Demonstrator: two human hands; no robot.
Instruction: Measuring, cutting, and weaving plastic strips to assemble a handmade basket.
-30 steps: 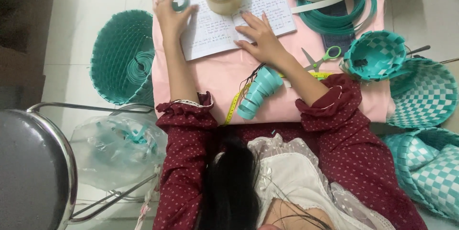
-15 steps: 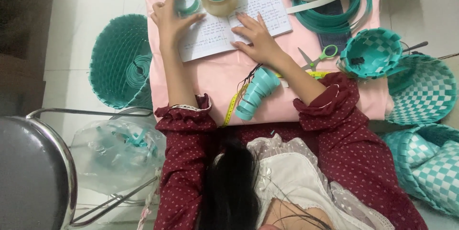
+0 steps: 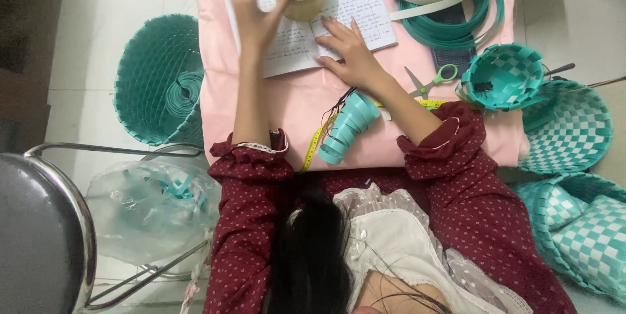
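On the floor at my left, beside the chair, lies a clear plastic bag, crumpled and rounded, with teal strip scraps showing through its film. On the pink cloth before me lies an open notebook, white squared pages covered in handwriting; my right hand rests flat on its lower edge. Its upper left corner is partly hidden by my left hand. No labels, signs or screens appear.

Home craft corner, woven baskets, tiled floor
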